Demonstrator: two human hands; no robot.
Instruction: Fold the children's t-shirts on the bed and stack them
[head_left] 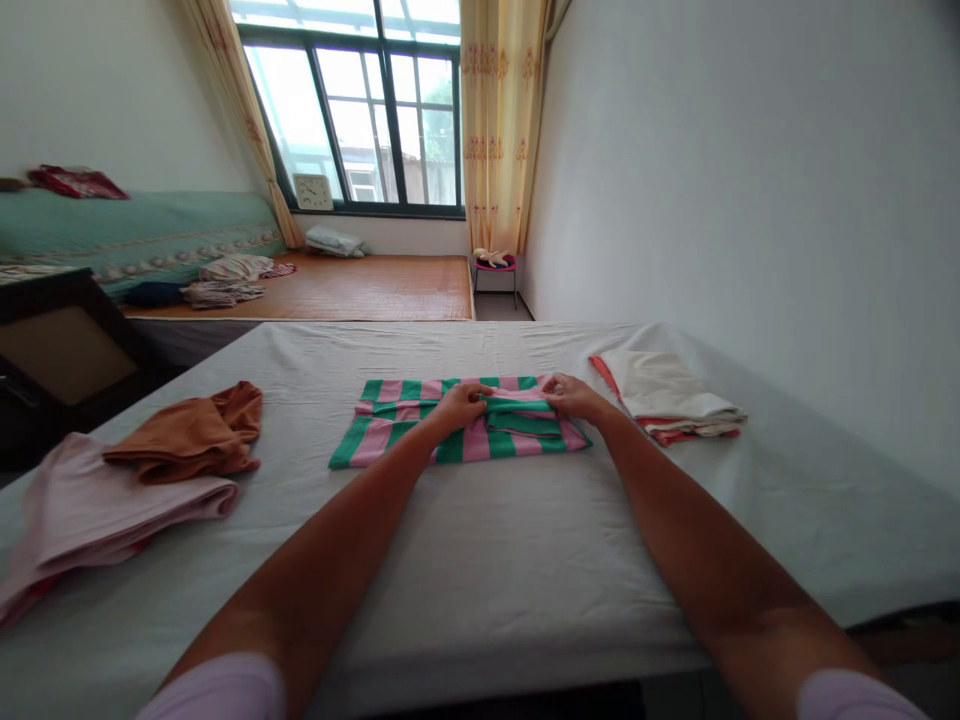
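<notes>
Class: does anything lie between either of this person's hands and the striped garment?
Nothing visible does: the left hand and right hand both touch the striped garment. The brown cloth lies off to the left, the white cloth to the right.

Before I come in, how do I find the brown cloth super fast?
Look for the big white sheet spread in front of the person. On its left side lies a pale pink cloth, and the brown cloth rests partly over it. It is plain orange-brown and crumpled, unlike its pink neighbour or the green-and-pink striped cloth in the middle.
</notes>
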